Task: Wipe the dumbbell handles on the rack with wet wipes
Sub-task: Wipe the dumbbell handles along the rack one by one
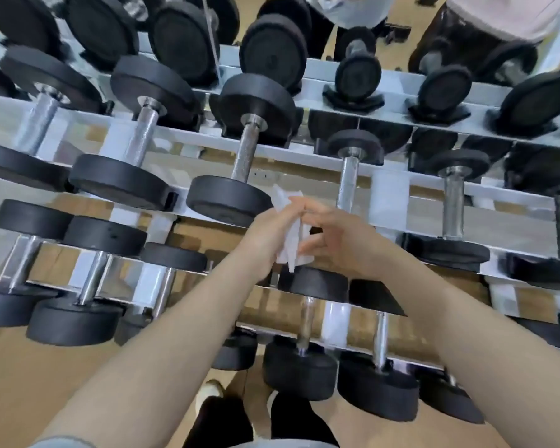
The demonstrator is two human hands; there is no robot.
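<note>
A white wet wipe [292, 236] is bunched between both hands in the middle of the head view, held above the middle tier of the rack [385, 192]. My left hand [267, 236] grips its left side. My right hand [340, 240] pinches its right side with curled fingers. Just behind the hands, one dumbbell has a knurled steel handle [248, 151] and the one to its right a smooth steel handle [348, 182]. Neither hand touches a handle. The wipe's lower corner hangs over a black dumbbell head [317, 282].
The silver three-tier rack carries several black round-headed dumbbells on every tier. A mirror behind it reflects the dumbbells and people's legs [485, 24]. Wooden floor shows below, with my own legs and a shoe [209, 391] at the bottom edge.
</note>
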